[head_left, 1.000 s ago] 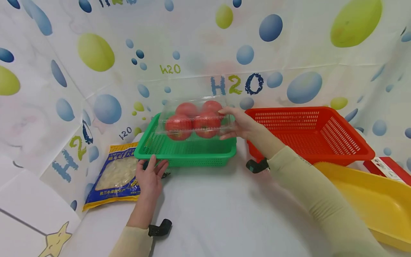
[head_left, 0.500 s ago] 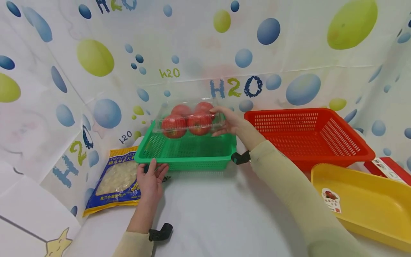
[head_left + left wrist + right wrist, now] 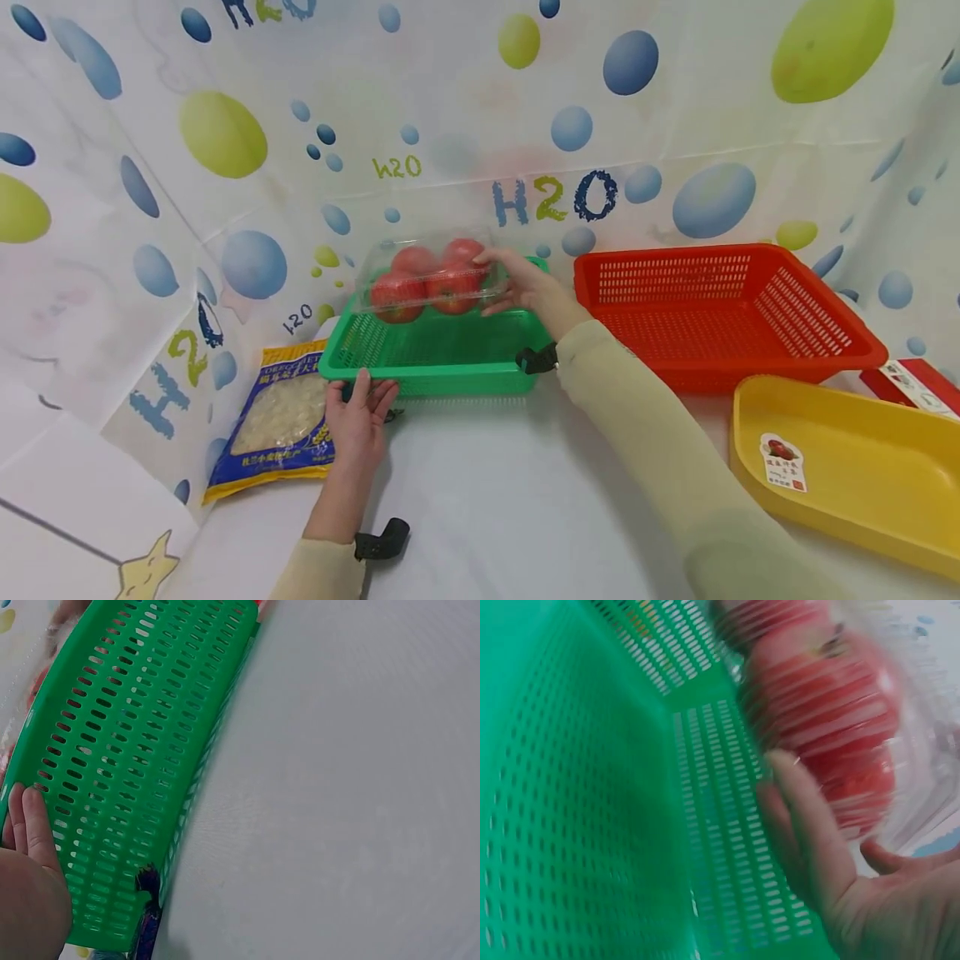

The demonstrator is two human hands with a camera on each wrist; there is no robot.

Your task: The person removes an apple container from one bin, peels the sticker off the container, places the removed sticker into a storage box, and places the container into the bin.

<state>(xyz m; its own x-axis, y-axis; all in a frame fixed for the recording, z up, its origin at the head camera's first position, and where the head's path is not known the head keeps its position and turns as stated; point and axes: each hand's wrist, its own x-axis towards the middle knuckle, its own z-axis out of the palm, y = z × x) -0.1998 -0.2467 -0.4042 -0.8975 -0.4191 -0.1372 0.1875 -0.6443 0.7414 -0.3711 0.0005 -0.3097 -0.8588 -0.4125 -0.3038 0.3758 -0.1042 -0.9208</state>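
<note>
My right hand grips the right end of a clear plastic box of red apples, thumb and fingers on either side. The box is held tilted above the green basket, over its back left part. In the right wrist view the apples show blurred through the ridged plastic, with the basket's slotted wall beside them. My left hand touches the front left rim of the basket. In the left wrist view its fingers lie fairly straight against the slotted outer wall.
A blue and yellow bag of pasta lies left of the basket. A red basket stands to the right, with a yellow tray bearing a sticker before it. A red box lies at the far right. A patterned cloth hangs behind.
My right hand has carried the box of apples leftward over the green basket. My left hand has stayed at the basket's front rim.
</note>
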